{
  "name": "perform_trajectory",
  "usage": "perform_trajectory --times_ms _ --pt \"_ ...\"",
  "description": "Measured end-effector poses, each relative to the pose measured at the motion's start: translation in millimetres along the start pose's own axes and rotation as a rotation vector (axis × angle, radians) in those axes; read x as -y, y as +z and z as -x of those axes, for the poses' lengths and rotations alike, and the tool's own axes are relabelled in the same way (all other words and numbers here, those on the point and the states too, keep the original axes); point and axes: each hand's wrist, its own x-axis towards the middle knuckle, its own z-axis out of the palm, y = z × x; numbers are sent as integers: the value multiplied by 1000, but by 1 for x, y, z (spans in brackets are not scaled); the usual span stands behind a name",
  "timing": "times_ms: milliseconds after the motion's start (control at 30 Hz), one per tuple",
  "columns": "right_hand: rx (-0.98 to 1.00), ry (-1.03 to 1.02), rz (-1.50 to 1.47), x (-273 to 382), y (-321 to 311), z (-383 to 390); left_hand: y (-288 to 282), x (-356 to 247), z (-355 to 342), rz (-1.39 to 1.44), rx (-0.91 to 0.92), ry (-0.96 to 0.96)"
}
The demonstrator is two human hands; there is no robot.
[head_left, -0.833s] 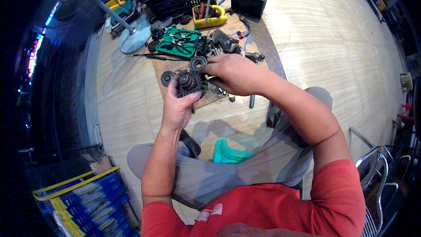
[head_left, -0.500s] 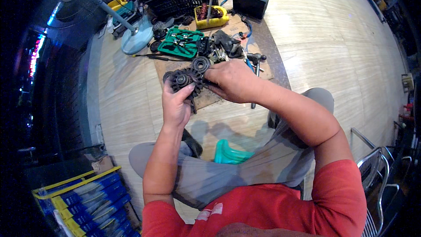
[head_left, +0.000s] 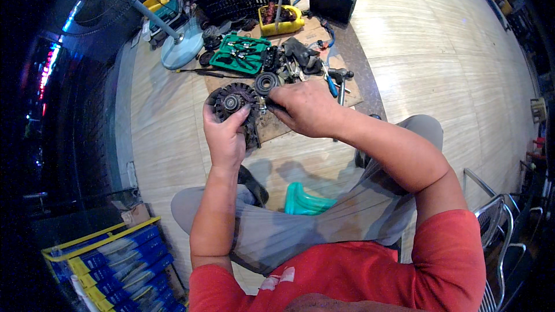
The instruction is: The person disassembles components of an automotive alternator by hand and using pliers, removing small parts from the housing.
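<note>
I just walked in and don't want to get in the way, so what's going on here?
The person's left hand holds a dark finned wheel. Their right hand is beside a dark ring-shaped part; whether it grips anything is hidden. Ahead, an open green tool tray lies near a yellow container.

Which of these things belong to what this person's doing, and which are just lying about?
Seemingly the job in hand:
dark finned wheel, held in the left hand
perhaps the ring-shaped part near the right hand
perhaps the green tool case

Seemingly just lying about:
yellow container
black box
green plastic object
pale blue fan base
</note>
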Motion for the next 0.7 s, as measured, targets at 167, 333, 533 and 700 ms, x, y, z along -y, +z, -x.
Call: perform_trajectory --times_ms 167,333,533,700 --pt "-54 -10 -101 -4 4 -2 -3 -4 -1 115 7 -58" --pt "-61 34 -157 3 8 1 0 -5 2 -19 -24 46" --pt "-77 51 -173 -3 20 2 -3 -6 4 -3 -21 67" --pt "-133 112 -227 -26 12 -3 -20 -24 -5 114 74 -8"
